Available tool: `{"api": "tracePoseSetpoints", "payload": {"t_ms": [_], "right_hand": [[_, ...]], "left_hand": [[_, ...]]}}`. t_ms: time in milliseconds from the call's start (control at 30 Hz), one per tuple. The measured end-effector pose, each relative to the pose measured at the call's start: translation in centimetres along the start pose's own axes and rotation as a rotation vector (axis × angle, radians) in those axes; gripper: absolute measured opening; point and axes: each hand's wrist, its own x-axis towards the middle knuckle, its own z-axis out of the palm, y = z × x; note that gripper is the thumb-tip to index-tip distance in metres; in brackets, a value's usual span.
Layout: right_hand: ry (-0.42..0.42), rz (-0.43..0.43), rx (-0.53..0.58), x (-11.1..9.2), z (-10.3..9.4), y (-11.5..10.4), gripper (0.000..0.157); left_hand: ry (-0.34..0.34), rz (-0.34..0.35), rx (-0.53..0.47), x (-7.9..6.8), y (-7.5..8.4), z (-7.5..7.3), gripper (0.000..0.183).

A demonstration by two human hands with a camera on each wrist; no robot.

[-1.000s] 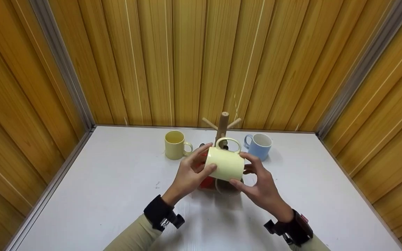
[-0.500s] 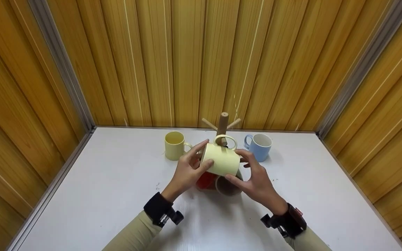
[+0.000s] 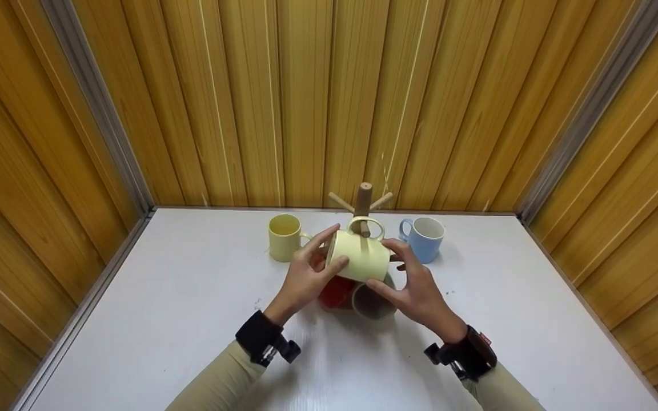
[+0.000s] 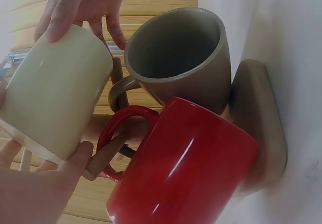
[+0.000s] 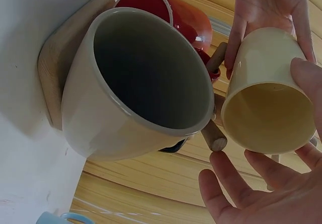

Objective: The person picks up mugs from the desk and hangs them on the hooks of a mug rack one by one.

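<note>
Both hands hold a pale yellow mug (image 3: pixel 361 256) on its side, its handle turned up, in front of a wooden mug tree (image 3: pixel 364 197). My left hand (image 3: pixel 304 278) grips one end, thumb on the near side. My right hand (image 3: pixel 420 292) grips the open end, which faces it in the right wrist view. The handle loop overlaps the tip of a front peg (image 3: pixel 365 229) in the head view. Below hang a red mug (image 4: pixel 181 163) and a grey-brown mug (image 5: pixel 75 113), low on the tree beside its wooden base (image 4: pixel 259 123).
A yellow mug (image 3: pixel 284 240) stands upright to the left of the tree, its handle partly behind my left fingers. To the right stands a light blue mug (image 3: pixel 425 240). Two upper pegs spread from the post. Wood-patterned walls (image 3: pixel 306 103) enclose the white table (image 3: pixel 192 297).
Both hands have carried the pale yellow mug slightly up and left, toward the tree's post. Its handle now overlaps the front peg, and more of the hanging mugs shows below.
</note>
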Motion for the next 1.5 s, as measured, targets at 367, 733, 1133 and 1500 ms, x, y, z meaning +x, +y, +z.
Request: {"api": "tracePoseSetpoints", "payload": {"t_ms": [367,733,1133,1500], "right_hand": [[-0.001,0.037,0.013,-0.3,0.8,-0.2,0.076],[0.0,0.025,0.02,-0.2,0.9,-0.4,0.075],[0.006,0.007,0.029,-0.4,1.2,-0.2,0.077],[0.017,-0.023,0.017,-0.6,1.3,-0.1,0.087]], "left_hand": [[-0.002,-0.011,0.074,0.1,0.7,-0.5,0.06],[0.004,0.016,0.093,-0.1,0.8,-0.4,0.061],[0.031,-0.001,0.078,-0.6,1.0,-0.5,0.06],[0.042,0.023,0.076,-1.2,1.0,-0.8,0.054]]}}
